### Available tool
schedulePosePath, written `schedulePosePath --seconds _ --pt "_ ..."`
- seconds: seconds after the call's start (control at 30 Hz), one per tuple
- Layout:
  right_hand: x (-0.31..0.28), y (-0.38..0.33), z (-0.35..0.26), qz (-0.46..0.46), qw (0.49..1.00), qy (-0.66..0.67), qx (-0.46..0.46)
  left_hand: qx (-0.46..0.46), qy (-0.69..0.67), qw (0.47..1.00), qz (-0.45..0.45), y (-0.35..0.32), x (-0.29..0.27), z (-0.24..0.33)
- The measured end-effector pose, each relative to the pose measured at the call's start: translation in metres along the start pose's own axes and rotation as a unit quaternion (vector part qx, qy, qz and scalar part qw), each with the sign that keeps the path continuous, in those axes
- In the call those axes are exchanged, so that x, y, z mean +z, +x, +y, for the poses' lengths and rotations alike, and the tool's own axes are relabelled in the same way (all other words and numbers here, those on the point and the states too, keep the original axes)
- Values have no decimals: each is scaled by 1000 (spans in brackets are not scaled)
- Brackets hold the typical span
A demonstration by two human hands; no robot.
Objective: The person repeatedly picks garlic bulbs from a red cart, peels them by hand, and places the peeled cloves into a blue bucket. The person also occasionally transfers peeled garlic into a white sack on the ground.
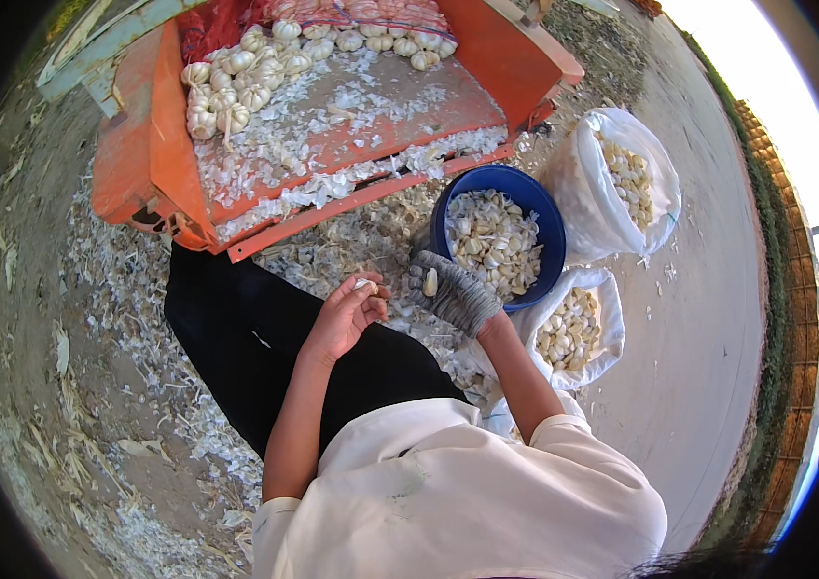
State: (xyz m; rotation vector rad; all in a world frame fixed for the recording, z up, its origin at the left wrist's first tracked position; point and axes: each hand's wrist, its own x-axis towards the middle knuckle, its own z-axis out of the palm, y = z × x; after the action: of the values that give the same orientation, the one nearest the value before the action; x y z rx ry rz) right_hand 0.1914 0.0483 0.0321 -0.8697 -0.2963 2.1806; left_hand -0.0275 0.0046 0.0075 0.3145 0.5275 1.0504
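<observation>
Above my lap, my bare left hand (340, 318) is closed, a small whitish piece of garlic (367, 285) showing at its fingertips. My right hand (459, 292) wears a grey striped knit glove and grips a pale garlic clove (430, 282). A short gap separates the two hands. Just beyond the gloved hand stands a dark blue bucket (554, 217) holding many loose garlic cloves (491, 236). The fingers of both hands partly hide what they hold.
Ahead, an orange metal bed (163, 145) carries whole garlic bulbs (245, 82), papery skins (284, 169) and red mesh bags (361, 14). To the right are a large white sack (588, 183) and a smaller white sack (612, 352) of cloves. Skins litter the ground.
</observation>
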Motion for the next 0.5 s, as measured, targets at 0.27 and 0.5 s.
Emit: schedulePosePath --seconds 0.27,0.5 --pt "-8 -83 -53 9 985 -43 -165 -95 153 983 25 35 37 -47" --pt "-27 -141 -85 76 930 -65 -355 -206 133 964 -102 76 163 -121"
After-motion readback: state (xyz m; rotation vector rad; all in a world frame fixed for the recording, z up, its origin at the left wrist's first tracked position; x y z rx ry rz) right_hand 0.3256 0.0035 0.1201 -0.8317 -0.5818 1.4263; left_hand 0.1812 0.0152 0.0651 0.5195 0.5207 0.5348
